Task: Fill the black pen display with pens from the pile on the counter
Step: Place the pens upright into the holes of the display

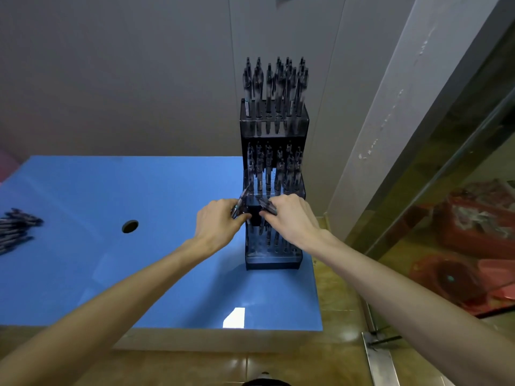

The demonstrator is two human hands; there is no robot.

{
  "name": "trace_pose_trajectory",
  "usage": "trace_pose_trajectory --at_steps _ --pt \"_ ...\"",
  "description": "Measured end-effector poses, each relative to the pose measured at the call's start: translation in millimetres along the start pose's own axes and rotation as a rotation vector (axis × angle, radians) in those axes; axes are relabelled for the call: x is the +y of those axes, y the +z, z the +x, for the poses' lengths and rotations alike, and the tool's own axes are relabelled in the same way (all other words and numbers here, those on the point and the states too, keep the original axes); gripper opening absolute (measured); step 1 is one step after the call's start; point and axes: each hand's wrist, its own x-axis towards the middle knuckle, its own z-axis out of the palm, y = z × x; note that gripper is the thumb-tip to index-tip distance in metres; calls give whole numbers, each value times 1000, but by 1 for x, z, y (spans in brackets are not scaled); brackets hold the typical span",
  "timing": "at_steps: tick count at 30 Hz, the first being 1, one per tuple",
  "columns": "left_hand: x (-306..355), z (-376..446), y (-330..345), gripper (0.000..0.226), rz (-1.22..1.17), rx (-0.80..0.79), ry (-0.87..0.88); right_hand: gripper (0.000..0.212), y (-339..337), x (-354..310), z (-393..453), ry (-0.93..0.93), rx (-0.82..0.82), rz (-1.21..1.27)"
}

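Observation:
The black pen display (274, 121) stands in three stepped tiers at the right end of the blue counter (111, 190). Its top and middle tiers hold several upright dark pens. Both hands hover over the lowest tier. My left hand (220, 222) grips a small bunch of pens (242, 203) pointing up and to the right. My right hand (292, 218) holds a few pens (267, 206) angled down toward the lowest tier's holes. The pile of pens (16, 229) lies at the counter's left edge.
A round hole (130, 226) is cut in the counter left of the hands. A grey wall rises right behind the display. On the right, past the counter's edge, are a metal door frame (418, 176) and red items (473, 246) behind glass.

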Motion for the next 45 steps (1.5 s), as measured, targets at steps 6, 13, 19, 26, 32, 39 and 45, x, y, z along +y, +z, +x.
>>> trace_pose_trajectory --at_steps 6,13,19,26,32,39,45 --pt "2 3 5 45 59 -60 -30 33 1 -5 7 62 -80 -30" --pt "9 1 11 52 123 -100 39 40 3 -15 11 85 -122 -107" --pt "-2 -7 16 49 81 -70 81 43 -2 -11 2 46 -89 -28" --pt "-6 -20 7 45 -88 64 63 55 -6 3 -10 82 116 207" --pt "-9 -22 3 37 -212 27 47 57 -8 8 -14 72 197 183" --pt "-13 -24 -2 39 -448 23 66 62 -11 14 -21 83 204 131" --pt "-15 -23 -1 35 -386 56 51 46 -11 14 -29 108 96 291"
